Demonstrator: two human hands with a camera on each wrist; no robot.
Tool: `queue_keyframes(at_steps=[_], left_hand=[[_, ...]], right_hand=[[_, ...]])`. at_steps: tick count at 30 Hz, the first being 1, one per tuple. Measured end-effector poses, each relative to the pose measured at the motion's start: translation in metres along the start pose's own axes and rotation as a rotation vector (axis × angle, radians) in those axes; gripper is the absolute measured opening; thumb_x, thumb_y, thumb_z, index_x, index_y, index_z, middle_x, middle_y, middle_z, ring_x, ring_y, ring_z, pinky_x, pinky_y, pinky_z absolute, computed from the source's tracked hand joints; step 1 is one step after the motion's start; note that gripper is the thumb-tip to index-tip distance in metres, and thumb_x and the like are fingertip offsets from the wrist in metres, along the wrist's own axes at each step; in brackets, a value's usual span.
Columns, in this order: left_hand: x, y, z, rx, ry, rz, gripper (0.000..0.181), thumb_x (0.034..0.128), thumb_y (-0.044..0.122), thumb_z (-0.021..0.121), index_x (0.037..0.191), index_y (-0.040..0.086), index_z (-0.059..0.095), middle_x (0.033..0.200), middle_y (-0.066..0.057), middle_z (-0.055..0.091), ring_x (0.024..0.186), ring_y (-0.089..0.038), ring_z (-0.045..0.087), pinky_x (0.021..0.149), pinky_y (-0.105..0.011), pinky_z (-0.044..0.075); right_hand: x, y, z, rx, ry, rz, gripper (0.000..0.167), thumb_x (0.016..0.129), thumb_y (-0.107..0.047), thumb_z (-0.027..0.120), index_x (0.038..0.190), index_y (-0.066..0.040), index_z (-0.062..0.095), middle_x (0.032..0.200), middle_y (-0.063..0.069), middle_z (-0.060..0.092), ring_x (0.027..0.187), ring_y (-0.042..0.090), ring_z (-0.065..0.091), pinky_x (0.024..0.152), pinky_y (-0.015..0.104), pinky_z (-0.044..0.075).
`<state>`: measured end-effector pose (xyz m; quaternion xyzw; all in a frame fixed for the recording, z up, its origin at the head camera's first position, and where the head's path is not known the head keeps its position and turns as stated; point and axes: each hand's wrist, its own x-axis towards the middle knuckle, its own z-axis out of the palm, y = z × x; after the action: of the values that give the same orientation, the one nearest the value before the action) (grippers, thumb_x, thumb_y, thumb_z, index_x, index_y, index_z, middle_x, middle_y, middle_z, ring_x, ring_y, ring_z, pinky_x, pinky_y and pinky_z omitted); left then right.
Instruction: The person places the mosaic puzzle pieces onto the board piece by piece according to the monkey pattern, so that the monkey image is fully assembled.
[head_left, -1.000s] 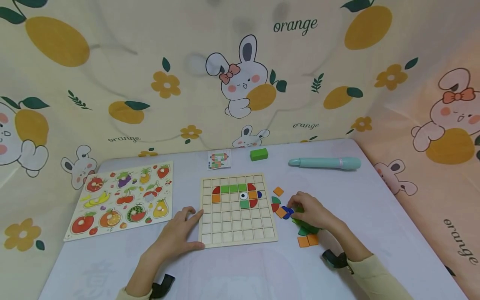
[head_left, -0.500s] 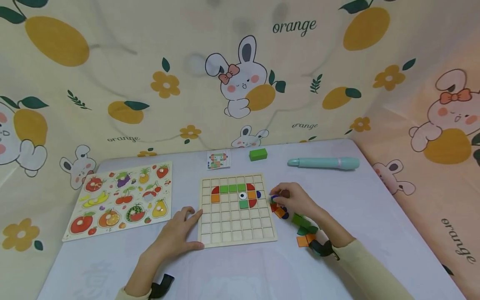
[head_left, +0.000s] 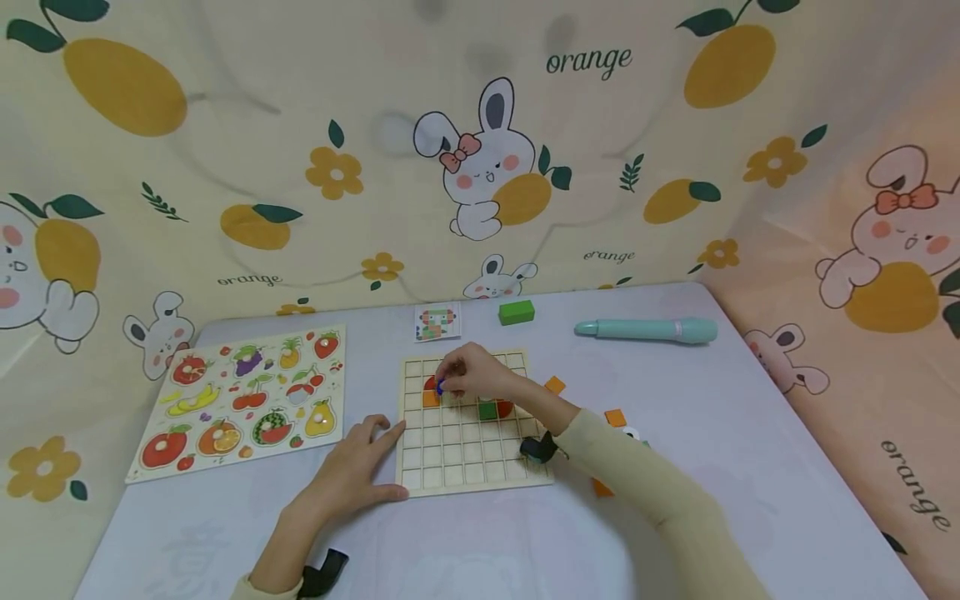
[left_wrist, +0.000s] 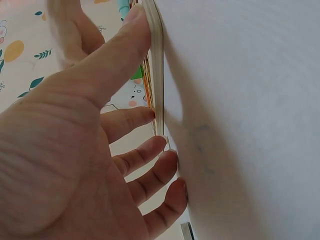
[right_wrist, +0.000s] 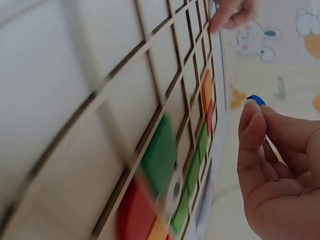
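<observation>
My right hand (head_left: 480, 373) pinches a small blue piece (right_wrist: 256, 99) between thumb and fingertip, over the upper left of a wooden grid board (head_left: 474, 454). Beneath that hand, an orange square tile (head_left: 431, 399) and part of a red one show in the grid. A green square tile (head_left: 487, 409) sits further right beside a red curved tile; in the right wrist view, light green tiles and a round eye tile also appear. My left hand (head_left: 352, 468) touches the board's left edge with thumb and index finger, its fingers loosely bent.
Loose pieces, including an orange square (head_left: 554, 385), lie right of the board, partly hidden by my right sleeve. Behind stand a pattern card (head_left: 437, 322), a green block (head_left: 517, 312) and a teal pen-shaped object (head_left: 647, 331). A fruit puzzle board (head_left: 255, 400) lies left.
My right hand has gone from the loose pieces on the right to the board's upper left, carrying the blue piece. The left hand stays at the board's edge.
</observation>
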<state>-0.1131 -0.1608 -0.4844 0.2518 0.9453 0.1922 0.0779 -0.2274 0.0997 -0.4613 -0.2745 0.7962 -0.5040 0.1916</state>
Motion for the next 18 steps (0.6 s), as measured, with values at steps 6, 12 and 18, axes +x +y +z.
queue_keyframes(at_steps=[6,12,18], left_hand=[[-0.002,-0.001,-0.001,0.005,0.010,0.029,0.095,0.0714,0.049,0.086,0.149,0.009,0.047,0.137,-0.014,0.045,0.108,-0.026,0.048,0.088,-0.045,0.046],[-0.001,-0.002,0.000,0.003,0.013,0.035,0.095,0.0713,0.048,0.086,0.149,0.009,0.047,0.137,-0.014,0.045,0.107,-0.026,0.047,0.088,-0.045,0.046],[-0.001,-0.002,0.001,-0.009,0.004,0.034,0.095,0.0716,0.048,0.086,0.149,0.010,0.047,0.138,-0.014,0.044,0.110,-0.026,0.047,0.090,-0.046,0.045]], right_hand=[[0.027,-0.006,0.021,-0.166,-0.074,-0.008,0.008,0.093,0.002,0.067,0.097,0.003,0.074,0.087,0.004,0.071,0.074,0.010,0.060,0.070,0.022,0.050],[0.038,-0.006,0.035,-0.336,-0.065,-0.031,0.007,0.092,-0.001,0.069,0.094,-0.005,0.075,0.084,-0.002,0.067,0.077,0.008,0.056,0.072,0.021,0.046],[0.039,-0.006,0.040,-0.428,-0.039,-0.004,0.007,0.091,-0.004,0.071,0.090,-0.010,0.074,0.082,-0.005,0.065,0.077,0.009,0.056,0.072,0.023,0.046]])
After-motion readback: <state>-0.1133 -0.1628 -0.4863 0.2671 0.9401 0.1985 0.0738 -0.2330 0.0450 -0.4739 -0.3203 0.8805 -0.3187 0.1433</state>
